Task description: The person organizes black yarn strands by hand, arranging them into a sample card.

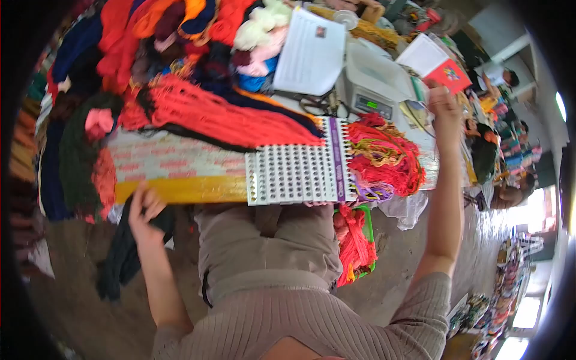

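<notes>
Yarn (234,114) — partly covering perforated board (291,177) | red booklet (450,77) — by right hand (446,107)

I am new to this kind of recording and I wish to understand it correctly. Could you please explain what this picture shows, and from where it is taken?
There is no machine here: a person uses two bare hands. One camera, worn on the person's head, looks forward and down, so you see their own arms and lap. The left hand is at the yellow front edge of the table; the right hand is stretched out near a red booklet. I cannot clearly see anything held in either hand. On the table lie coral yarn, a white panel with rows of holes, a multicoloured yarn bundle, a printed sheet and a scale with a green display.
</notes>
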`<act>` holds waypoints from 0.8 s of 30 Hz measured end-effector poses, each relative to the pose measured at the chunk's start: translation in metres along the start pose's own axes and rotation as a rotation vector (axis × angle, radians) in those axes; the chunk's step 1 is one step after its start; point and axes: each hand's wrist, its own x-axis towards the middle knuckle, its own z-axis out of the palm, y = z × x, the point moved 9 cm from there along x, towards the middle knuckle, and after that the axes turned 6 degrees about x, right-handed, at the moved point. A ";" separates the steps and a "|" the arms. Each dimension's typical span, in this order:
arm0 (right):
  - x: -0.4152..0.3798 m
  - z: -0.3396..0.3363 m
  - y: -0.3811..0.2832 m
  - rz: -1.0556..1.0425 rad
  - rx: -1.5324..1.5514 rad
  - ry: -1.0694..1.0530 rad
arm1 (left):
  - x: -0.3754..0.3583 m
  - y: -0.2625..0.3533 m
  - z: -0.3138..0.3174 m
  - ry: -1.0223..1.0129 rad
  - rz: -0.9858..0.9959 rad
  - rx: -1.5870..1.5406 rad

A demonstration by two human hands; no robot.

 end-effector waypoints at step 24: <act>-0.177 0.287 0.086 0.109 -0.041 -0.526 | 0.093 -0.227 0.109 -0.349 -0.574 0.926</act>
